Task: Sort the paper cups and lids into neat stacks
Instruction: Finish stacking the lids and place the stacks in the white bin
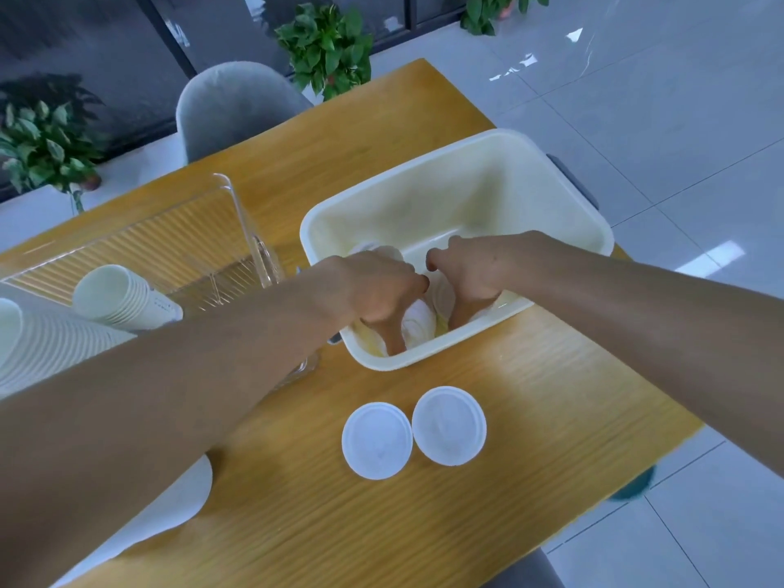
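Inside the cream tub [458, 193] on the bench [509, 375], our left hand [377, 286] and right hand [471, 269] curl down around white paper cups [418, 324]; whether each grip has closed we cannot tell. Cups seem light and crushable, so we'd hold the rims gently. Two lids [376, 440] lie below the tub.

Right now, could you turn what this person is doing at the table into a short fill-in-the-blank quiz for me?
1. Both hands, the left hand and the right hand, reach into the cream ____.
2. On the wooden table near the person lie ____ white lids, side by side.
3. The stacked paper cups lie on the person's ____ side.

Missing words: tub; two; left
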{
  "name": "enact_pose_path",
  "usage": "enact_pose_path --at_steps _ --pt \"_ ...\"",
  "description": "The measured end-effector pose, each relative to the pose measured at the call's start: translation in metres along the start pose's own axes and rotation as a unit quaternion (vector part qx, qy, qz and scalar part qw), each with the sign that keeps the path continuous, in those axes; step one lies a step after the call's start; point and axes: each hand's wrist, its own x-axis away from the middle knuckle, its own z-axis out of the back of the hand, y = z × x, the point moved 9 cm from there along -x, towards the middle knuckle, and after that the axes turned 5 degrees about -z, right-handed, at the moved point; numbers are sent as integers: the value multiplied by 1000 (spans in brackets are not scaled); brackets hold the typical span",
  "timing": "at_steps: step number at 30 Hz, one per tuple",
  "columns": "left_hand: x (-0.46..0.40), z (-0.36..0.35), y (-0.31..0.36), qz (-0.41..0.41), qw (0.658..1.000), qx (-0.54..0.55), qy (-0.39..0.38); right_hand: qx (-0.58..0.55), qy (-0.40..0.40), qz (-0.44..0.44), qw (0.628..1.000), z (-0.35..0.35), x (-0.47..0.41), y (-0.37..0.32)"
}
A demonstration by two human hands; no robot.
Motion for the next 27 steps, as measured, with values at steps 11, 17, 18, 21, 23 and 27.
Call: enact_pose_path --at_steps 11,17,18,21,23,27 --pt "-9 -17 -26 73 988 137 -17 -7 25 1 1000 3 0 1" --pt "2 -4 -20 63 975 211 31 -101 86 8 991 25 23 13" --pt "7 2 -19 65 971 225 46 -118 99 10 988 29 29 16" --pt "31 24 -15 58 955 268 114 -172 153 15 973 43 55 28" --pt "56 40 -11 47 937 294 180 -210 192 15 959 52 75 35" --pt "116 50 -4 58 864 407 292 -272 269 9 924 67 116 43"
